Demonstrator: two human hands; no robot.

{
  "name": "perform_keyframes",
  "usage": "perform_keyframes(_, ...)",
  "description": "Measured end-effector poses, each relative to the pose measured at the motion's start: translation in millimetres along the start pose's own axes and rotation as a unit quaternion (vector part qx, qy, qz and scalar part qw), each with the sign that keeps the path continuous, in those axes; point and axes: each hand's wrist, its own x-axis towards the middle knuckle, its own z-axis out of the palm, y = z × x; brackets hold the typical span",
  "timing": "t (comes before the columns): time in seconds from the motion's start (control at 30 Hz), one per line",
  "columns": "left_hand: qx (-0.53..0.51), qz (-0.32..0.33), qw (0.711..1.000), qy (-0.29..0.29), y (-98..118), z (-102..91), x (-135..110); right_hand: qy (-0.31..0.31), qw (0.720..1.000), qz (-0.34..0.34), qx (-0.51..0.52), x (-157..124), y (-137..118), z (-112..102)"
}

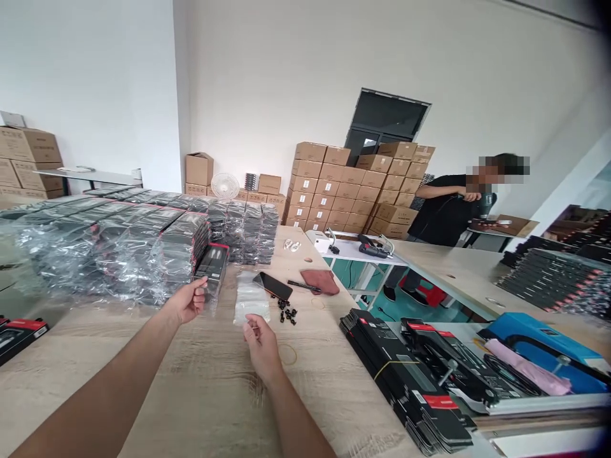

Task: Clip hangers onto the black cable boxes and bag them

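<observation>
On the tabletop, a clear bag lies long toward the far side, just past the right hand and farther from the left hand; I can't tell if either hand holds anything.

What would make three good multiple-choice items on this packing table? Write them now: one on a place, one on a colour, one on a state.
1. Where is the pile of small black parts?
A) Inside a cardboard carton
B) Right of the clear plastic bag
C) In a person's hand

2. What colour is the folded cloth?
A) Blue
B) White
C) Reddish brown

3. How is the stack of flat black packets held?
A) Bound by a yellow rubber band
B) Gripped in a hand
C) Boxed in cardboard

1: B, they lie just beside it.
2: C, its colour shows plainly.
3: A, the band crosses the stack.
</observation>
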Motion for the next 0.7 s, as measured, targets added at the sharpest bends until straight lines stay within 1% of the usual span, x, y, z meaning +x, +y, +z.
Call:
perform_keyframes(0.07,0.016,0.010,1.000,0.020,3.6,-5.5,5.8,-0.001,1.000,-0.012,-0.026,-0.6,-2.3,0.3)
perform_keyframes(0.17,0.051,0.029,0.998,0.037,-3.3,-12.8,1.9,-0.011,0.998,-0.024,-0.055,0.3,-10.1,1.0)
perform_keyframes(0.27,0.109,0.057,0.991,0.057,-17.5,-24.7,-20.6,-0.034,0.996,-0.029,-0.071,-1.4,-21.7,2.3)
perform_keyframes(0.33,0.169,0.082,0.978,0.085,-22.4,-39.4,-42.1,-0.047,0.995,-0.030,-0.087,-3.7,-29.1,1.2)
perform_keyframes(0.37,0.206,0.097,0.968,0.105,-20.6,-50.1,-52.5,-0.057,0.993,-0.027,-0.101,-3.5,-30.7,-0.1)
perform_keyframes(0.43,0.278,0.137,0.936,0.168,-5.0,-80.1,-73.5,-0.060,0.990,-0.010,-0.127,1.4,-27.2,-2.0)
perform_keyframes(0.5,0.338,0.178,0.889,0.252,24.2,-117.0,-101.5,-0.075,0.988,0.000,-0.133,8.9,-17.7,-0.3)
perform_keyframes(0.57,0.376,0.218,0.837,0.332,56.1,-149.2,-139.5,-0.104,0.987,0.000,-0.119,12.0,-9.7,3.9)
perform_keyframes(0.6,0.387,0.233,0.816,0.361,69.0,-160.4,-159.4,-0.116,0.987,0.001,-0.108,11.0,-7.7,5.9)
perform_keyframes(0.63,0.394,0.244,0.802,0.378,78.1,-167.6,-176.9,-0.124,0.988,0.004,-0.097,8.4,-7.0,7.6)
perform_keyframes(0.67,0.403,0.252,0.788,0.392,83.2,-170.5,-189.8,-0.126,0.988,0.010,-0.088,4.7,-7.3,8.9)
perform_keyframes(0.7,0.407,0.261,0.784,0.390,84.1,-168.7,-196.4,-0.122,0.989,0.018,-0.081,0.4,-8.0,10.0)
